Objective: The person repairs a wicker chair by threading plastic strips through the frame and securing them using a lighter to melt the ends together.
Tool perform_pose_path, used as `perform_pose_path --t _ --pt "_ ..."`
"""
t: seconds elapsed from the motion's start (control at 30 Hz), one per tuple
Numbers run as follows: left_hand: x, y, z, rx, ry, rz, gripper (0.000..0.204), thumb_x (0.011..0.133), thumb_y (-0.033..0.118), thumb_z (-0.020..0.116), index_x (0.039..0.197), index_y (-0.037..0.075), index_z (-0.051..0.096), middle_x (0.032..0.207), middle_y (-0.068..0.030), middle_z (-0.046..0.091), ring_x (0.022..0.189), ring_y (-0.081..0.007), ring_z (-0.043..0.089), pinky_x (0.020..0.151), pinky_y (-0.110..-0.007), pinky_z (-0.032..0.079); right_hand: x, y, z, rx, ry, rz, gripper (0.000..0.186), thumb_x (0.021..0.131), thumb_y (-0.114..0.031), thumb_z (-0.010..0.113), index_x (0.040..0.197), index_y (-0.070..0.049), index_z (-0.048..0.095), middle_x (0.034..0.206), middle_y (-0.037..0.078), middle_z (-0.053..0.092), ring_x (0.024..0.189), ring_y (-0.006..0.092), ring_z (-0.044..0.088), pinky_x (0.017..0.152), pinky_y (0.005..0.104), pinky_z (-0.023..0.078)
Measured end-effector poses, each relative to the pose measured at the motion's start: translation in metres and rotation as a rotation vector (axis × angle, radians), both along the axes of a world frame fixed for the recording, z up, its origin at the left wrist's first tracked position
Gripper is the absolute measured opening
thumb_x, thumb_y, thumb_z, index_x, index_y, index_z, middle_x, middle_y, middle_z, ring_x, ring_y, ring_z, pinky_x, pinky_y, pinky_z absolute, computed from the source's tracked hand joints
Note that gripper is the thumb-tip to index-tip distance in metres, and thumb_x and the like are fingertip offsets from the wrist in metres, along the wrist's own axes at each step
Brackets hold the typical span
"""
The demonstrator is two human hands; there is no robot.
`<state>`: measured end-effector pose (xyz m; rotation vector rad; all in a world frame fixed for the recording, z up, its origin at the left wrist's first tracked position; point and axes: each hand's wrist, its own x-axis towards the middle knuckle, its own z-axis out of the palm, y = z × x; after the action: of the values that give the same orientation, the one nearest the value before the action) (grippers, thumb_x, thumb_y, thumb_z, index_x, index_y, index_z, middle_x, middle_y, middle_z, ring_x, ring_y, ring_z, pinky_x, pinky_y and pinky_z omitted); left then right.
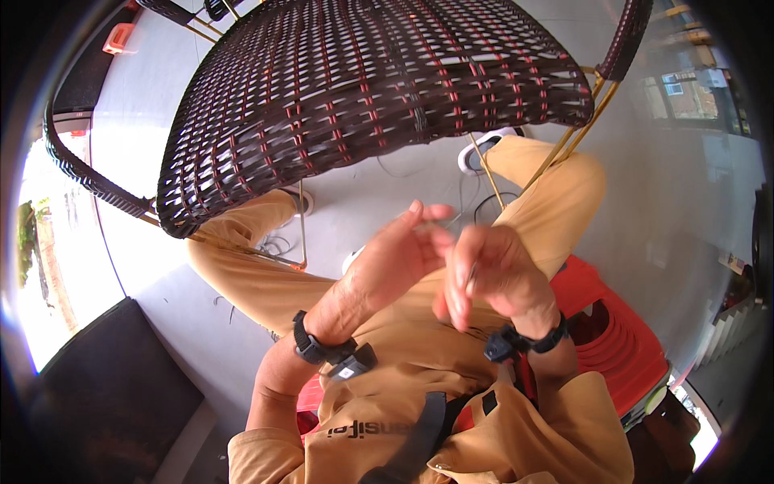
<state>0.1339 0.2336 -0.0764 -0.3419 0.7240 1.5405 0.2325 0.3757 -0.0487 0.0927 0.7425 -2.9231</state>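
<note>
In front of me stands a dark brown woven chair [379,89] with red strands and brass-coloured frame bars. Below its seat edge, my left hand [407,254] has loosely bent, parted fingers, blurred, with nothing clearly held in them. Just beside it, my right hand [492,274] is closed, fingers curled around something small and thin that I cannot make out. Neither hand touches the seat. Loose dark strands [476,202] lie on the floor under the chair, between my legs.
My legs straddle the chair's lower frame. Red stacked plastic stools [605,339] are under and beside me. A dark panel [113,379] is at lower left, beside a bright opening [48,250]. The grey floor [637,202] extends to the right, toward items along the far edge.
</note>
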Motion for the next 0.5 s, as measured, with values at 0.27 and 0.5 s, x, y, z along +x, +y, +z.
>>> perform_pose_path --t 0.27,0.5 --pt "0.002 -0.046 -0.032 -0.030 0.286 -0.543 0.054 0.094 0.049 0.041 0.098 -0.001 0.061 0.077 -0.0124 0.064 0.070 -0.0200 0.064 0.066 -0.030 0.054 0.036 0.025 -0.007 0.239 -0.096 -0.262 0.003 0.085 0.000 0.053 0.086 -0.003 0.053 0.060 0.009 0.057 0.039 0.0069 0.042 0.036 0.0211 0.036" --pt "0.005 -0.020 -0.029 0.045 0.061 -0.069 0.035 0.093 0.028 0.053 0.115 0.000 0.047 0.094 -0.0105 0.059 0.084 -0.0216 0.059 0.079 -0.032 0.049 0.004 -0.040 0.009 0.113 -0.060 0.290 0.011 0.087 -0.010 0.061 0.086 -0.003 0.053 0.066 0.008 0.057 0.050 0.0069 0.047 0.042 0.0193 0.035"
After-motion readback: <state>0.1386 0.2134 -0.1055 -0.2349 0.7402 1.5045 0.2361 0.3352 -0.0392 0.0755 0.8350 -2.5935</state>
